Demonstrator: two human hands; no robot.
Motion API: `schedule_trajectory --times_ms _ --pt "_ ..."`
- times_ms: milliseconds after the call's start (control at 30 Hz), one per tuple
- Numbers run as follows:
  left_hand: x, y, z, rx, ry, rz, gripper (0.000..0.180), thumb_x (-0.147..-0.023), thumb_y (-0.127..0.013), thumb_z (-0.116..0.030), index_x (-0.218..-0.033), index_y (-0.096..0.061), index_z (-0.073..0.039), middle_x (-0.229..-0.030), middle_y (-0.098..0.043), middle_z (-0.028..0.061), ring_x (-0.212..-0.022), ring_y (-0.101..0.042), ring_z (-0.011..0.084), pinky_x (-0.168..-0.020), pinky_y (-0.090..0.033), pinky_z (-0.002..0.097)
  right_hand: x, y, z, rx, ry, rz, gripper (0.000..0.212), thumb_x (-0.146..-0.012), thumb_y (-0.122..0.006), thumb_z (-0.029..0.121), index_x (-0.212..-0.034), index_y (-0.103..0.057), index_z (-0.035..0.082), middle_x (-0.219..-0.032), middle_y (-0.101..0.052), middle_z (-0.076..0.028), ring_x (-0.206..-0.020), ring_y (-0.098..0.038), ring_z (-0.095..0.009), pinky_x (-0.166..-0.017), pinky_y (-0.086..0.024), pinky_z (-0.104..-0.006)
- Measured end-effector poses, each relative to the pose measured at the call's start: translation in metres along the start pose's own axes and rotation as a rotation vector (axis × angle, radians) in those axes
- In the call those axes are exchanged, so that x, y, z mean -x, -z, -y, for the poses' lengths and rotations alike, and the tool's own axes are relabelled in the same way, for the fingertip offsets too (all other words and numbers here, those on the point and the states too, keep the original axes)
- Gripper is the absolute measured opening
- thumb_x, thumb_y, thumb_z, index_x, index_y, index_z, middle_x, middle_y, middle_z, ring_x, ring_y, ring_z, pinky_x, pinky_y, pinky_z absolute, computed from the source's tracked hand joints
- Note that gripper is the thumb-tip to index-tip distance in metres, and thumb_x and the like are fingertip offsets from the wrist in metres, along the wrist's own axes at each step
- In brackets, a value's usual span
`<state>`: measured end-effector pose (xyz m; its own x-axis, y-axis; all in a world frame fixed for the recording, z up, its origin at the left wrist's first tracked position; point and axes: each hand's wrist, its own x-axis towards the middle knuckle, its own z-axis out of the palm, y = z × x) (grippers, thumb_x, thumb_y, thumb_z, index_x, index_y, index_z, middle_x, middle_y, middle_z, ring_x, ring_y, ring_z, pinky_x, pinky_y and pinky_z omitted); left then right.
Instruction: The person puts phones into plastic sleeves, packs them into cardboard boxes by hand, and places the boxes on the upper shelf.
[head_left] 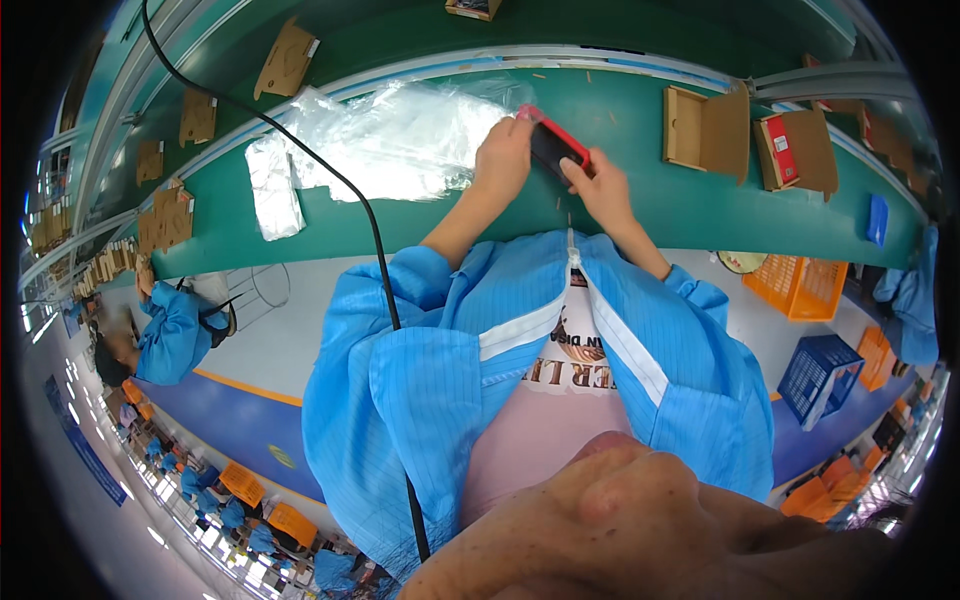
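Both hands hold a flat, phone-like device [551, 150] with a dark face and red edges over the green workbench [400, 218]. My left hand [503, 158] is closed on its far left end. My right hand [603, 190] grips its near right end, with the thumb across the dark face. The device is tilted and slightly blurred, so its exact kind cannot be told. Just left of my left hand lies a spread pile of clear plastic bags [385, 145]. A folded stack of plastic bags [272, 190] rests at its left end.
An open cardboard box [685, 128] and another box with a red pack [780, 150] stand on the right. A blue packet [878, 220] lies farther right. A black cable [345, 180] hangs across the view. A co-worker [172, 335] sits at left; an orange crate [797, 287] stands at right.
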<state>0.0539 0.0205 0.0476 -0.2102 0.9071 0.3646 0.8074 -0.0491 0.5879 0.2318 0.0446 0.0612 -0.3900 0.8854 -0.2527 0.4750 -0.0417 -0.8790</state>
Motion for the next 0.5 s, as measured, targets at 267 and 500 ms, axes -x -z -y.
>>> schedule_trajectory --times_ms 267,500 --pt "-0.029 0.028 -0.068 0.129 -0.19 0.062 0.021 -0.072 -0.06 0.0 -0.092 -0.06 -0.004 -0.081 -0.055 0.0111 -0.074 -0.059 0.0305 -0.062 -0.05 0.0378 0.013 0.02 -0.003 -0.911 -0.329 -0.036 0.041 -0.097 -0.046 0.039 -0.109 -0.045 0.0 -0.114 -0.05 -0.016 -0.097 -0.06 -0.025 -0.082 -0.053 -0.035" --pt "-0.005 0.023 -0.081 0.271 -0.512 0.325 0.021 -0.072 -0.06 -0.008 -0.093 -0.061 -0.006 -0.083 -0.057 0.0095 -0.08 -0.06 0.0273 -0.065 -0.051 0.035 0.011 0.018 0.002 -1.037 -0.389 0.062 0.033 -0.095 -0.051 0.024 -0.112 -0.054 -0.003 -0.095 -0.064 -0.014 -0.093 -0.063 -0.026 -0.081 -0.052 -0.0392"
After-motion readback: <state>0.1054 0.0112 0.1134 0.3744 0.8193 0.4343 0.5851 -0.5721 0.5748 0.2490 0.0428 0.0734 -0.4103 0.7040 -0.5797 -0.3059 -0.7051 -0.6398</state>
